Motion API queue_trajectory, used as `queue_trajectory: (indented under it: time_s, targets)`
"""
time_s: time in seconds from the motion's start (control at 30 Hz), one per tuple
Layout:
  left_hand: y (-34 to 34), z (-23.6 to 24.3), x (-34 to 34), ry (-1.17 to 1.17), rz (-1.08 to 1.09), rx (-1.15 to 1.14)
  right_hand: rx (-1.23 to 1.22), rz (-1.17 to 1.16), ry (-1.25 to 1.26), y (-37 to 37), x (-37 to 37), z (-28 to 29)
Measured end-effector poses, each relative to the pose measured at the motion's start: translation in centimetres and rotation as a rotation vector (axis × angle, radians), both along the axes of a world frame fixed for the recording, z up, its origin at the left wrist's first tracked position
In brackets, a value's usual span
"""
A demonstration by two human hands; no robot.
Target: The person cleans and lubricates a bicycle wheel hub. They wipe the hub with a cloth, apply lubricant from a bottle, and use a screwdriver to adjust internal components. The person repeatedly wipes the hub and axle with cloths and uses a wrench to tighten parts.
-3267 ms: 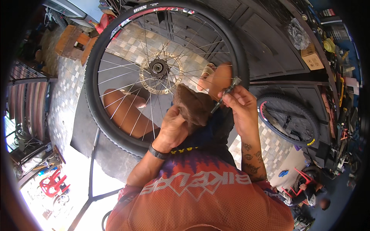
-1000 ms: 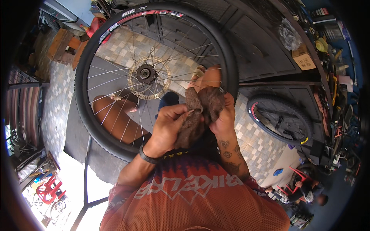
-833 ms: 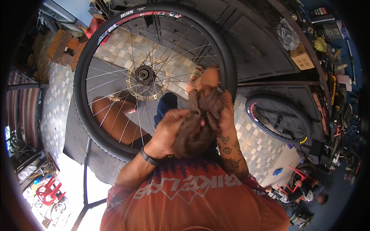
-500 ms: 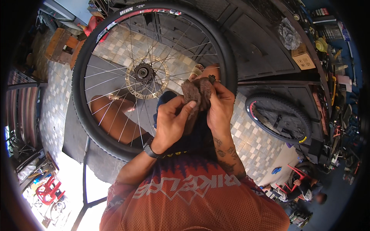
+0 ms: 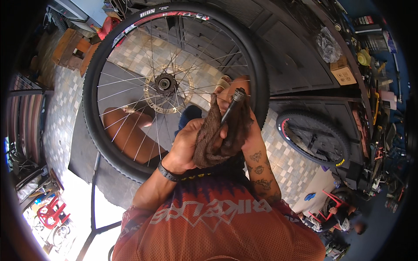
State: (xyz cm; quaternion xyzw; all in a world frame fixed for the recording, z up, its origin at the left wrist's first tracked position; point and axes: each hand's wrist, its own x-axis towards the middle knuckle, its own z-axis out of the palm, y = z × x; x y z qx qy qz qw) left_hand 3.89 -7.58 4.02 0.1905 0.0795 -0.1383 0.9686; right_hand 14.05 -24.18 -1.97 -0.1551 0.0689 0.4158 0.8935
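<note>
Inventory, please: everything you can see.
Cloth: 1, brown, between hands
Metal rod: 1, dark, against cloth
Large wheel: 1, black, upper centre
Brake rotor: 1, pale, on that wheel
Second wheel: 1, black, right
Cabinets: several, dark, upper right
Cardboard box: 1, tan, upper right
Plastic bag: 1, clear, beside box
Wooden stand: 1, brown, upper left
Mat: 1, grey, below large wheel
Chairs: at least 2, red, lower left, lower right
Co-worker: 1, grey-and-dark clothing, lower right
Shirt: 1, mostly orange, lower centre
Legs: 2, bare, behind spokes
Left hand: 1, bare, gripping cloth
Right hand: 1, bare, partly hidden by cloth
</note>
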Motion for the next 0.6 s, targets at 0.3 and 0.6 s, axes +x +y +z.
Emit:
queue_trajectory:
  time_s: [0.3,0.6]
  targets:
    - [1.0,0.6,0.3,0.043,0.218,0.285,-0.475,0.161,-0.048,-3.4,-0.8,3.5]
    - [3.6,2.6,0.2,-0.021,0.404,0.326,0.373,0.094,0.134,-9.7,-1.5,-1.5]
